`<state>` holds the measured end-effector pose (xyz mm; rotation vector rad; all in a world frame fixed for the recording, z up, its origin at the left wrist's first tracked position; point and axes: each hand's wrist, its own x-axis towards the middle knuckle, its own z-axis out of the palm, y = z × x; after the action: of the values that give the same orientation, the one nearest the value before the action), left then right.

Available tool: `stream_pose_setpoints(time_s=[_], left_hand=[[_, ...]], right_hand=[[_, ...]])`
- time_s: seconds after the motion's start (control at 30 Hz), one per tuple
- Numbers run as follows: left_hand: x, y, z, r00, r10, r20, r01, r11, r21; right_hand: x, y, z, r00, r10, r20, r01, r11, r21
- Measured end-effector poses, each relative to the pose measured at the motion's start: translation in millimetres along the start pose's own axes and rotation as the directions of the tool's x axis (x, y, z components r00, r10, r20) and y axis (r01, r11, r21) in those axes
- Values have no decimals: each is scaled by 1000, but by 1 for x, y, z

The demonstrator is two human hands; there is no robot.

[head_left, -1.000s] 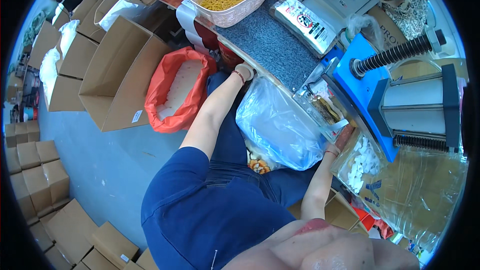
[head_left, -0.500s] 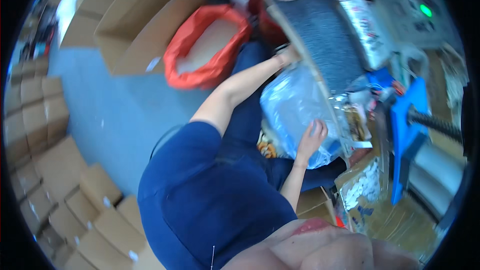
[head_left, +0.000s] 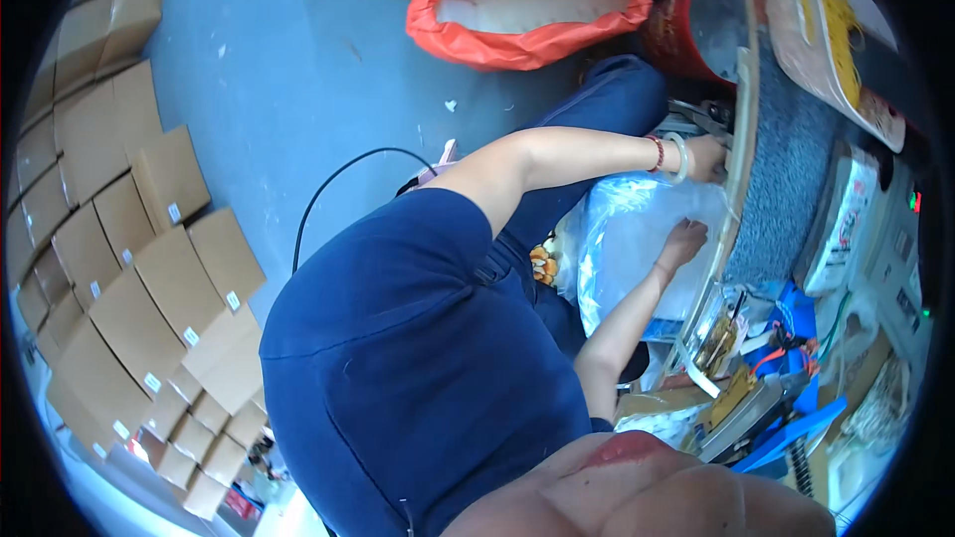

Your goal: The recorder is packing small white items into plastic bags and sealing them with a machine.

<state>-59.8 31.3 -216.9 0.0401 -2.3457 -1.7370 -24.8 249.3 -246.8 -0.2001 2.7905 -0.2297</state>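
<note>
Right hand (head_left: 684, 239) shifted; fingers hidden in clear bag (head_left: 637, 239).

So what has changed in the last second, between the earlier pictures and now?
The right hand moved from the table edge onto the clear plastic bag and rests there. The head turned left, so the stacked cardboard boxes fill more of the view. The left hand stays at the table edge, and the orange sack has not moved.
</note>
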Motion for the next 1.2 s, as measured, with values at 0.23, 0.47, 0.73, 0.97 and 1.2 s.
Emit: stream_pose_setpoints(time_s=[0.23, 0.47, 0.73, 0.97, 1.2], left_hand=[[-27, 60, -75, 996, 49, -81, -27, 967, 253], [-167, -100, -294, 582, -211, -786, 542, 820, 182], [-212, -210, -319, 115, -598, -793, 977, -76, 199], [-205, -178, -300, -54, -496, -867, 979, 146, -144], [-207, -164, -297, -150, -634, -758, 875, 273, -401]], right_hand=[[4, 16, 58, 935, -267, 232, 243, 962, 127], [-54, -2, -5, 994, -57, 93, 35, 973, 227], [-102, 21, 9, 979, -100, 178, 41, 949, 312], [-120, -23, 3, 964, -153, 216, 99, 965, 242], [-125, -36, -8, 966, -118, 229, 59, 966, 251]])
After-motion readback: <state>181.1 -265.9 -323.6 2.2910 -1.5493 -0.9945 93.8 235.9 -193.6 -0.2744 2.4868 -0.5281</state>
